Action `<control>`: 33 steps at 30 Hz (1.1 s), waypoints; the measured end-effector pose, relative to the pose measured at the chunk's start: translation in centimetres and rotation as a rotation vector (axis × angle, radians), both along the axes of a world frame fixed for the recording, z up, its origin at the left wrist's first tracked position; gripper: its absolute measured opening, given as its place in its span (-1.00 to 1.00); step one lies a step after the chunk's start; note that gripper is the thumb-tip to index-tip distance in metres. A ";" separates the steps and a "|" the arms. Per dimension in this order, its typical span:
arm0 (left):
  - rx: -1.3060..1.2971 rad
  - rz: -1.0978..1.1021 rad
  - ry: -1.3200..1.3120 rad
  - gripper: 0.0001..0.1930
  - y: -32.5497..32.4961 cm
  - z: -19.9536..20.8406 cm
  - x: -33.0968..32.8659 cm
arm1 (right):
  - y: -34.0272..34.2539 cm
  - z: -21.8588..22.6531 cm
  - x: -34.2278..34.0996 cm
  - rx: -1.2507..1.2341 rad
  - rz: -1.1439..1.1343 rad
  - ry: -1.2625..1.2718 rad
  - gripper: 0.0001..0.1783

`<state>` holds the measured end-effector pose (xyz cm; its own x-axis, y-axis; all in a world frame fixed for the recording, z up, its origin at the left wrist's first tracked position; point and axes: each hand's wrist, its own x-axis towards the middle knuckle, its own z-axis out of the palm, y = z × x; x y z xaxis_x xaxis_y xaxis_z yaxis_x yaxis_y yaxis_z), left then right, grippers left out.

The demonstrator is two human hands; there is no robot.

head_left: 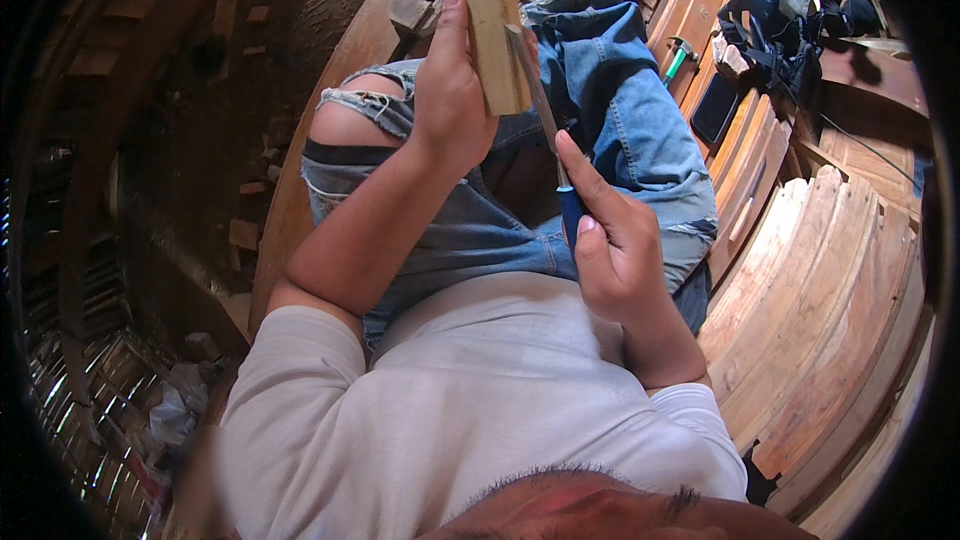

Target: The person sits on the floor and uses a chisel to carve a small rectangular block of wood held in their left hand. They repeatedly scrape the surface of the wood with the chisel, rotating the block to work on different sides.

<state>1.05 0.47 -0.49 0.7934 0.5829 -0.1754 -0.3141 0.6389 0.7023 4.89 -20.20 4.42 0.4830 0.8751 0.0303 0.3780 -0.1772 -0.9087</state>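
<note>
My left hand [447, 90] is closed around a pale rectangular wood block [490, 45], held up above my lap with its long side near upright. The thumb lies along the block's left side; the other fingers are mostly hidden behind it. In my right hand [622, 245] is a blue-handled tool with a long narrow metal blade [541, 105], a chisel or a file, I cannot tell which. My right index finger is stretched along the blade's lower part. The blade slants up to the left, and its upper end meets the block's right side.
Torn blue jeans [625, 110] cover my legs, which rest on wooden boards. To the right lie a green-handled hammer [680, 58], a black phone [715, 110], a dark strapped bag [765, 35] and several long planks [800, 310]. Wood offcuts [243, 233] lie on the dark ground at left.
</note>
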 end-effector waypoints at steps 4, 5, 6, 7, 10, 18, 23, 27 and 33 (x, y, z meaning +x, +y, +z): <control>0.008 -0.038 0.017 -0.39 0.1 -0.4 -0.1 | -0.2 0.0 0.1 0.003 0.002 -0.005 -0.18; 0.018 -0.040 0.017 -0.38 0.0 -0.4 -0.1 | -0.2 -0.1 0.1 0.001 0.001 -0.004 -0.18; 0.029 -0.042 0.017 -0.38 0.0 -0.5 -0.1 | -0.1 -0.1 0.1 0.000 0.000 -0.003 -0.18; 0.039 -0.045 0.016 -0.37 -0.1 -0.5 -0.1 | 0.1 -0.2 0.0 0.004 -0.002 -0.009 -0.18; 0.066 -0.010 0.045 -0.35 -0.1 -0.7 -0.2 | 0.6 -0.5 0.0 0.017 -0.004 -0.031 -0.19; 0.074 0.037 0.044 -0.34 0.6 -1.0 -0.4 | 1.9 0.3 -0.1 -0.034 -0.029 -0.076 -0.34; 0.138 0.058 0.049 -0.34 0.7 -1.1 -0.4 | 2.1 0.5 0.0 -0.054 -0.025 -0.094 -0.36; 0.117 0.051 0.081 -0.32 0.9 -1.3 -0.6 | 2.0 0.4 0.0 -0.042 -0.028 -0.071 -0.36; 0.066 0.014 0.036 -0.34 1.4 0.4 -0.1 | 2.1 -0.4 0.9 0.029 -0.034 -0.074 -0.36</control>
<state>0.94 1.90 -0.12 0.7792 0.6049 -0.1643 -0.2964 0.5866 0.7537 5.75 -18.10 3.99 0.5078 0.8565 0.0926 0.4388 -0.1646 -0.8834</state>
